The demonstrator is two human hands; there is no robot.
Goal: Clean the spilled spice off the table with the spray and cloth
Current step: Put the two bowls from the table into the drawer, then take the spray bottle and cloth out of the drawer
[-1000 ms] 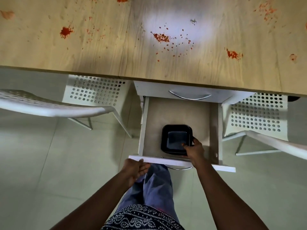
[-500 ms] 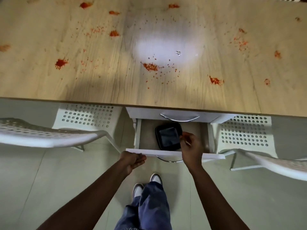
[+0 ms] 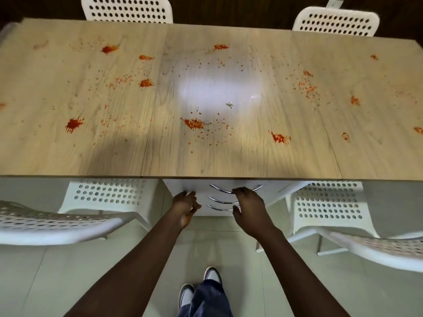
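Right hand (image 3: 250, 211): fingers apparently hooked on drawer handle (image 3: 235, 190). Left hand (image 3: 186, 205): loosely curled, empty. Risk: table (image 3: 68, 156) spice (image 3: 193, 123) smears without spray.

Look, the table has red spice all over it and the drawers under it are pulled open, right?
Not quite. The head view shows red spice scattered over the table, but the drawers under it are shut. Both hands are at their fronts.

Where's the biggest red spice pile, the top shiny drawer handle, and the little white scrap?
spice pile (image 3: 194, 123), head view, its middle
top drawer handle (image 3: 220, 190), head view, left curve
white scrap (image 3: 229, 104), head view, centre
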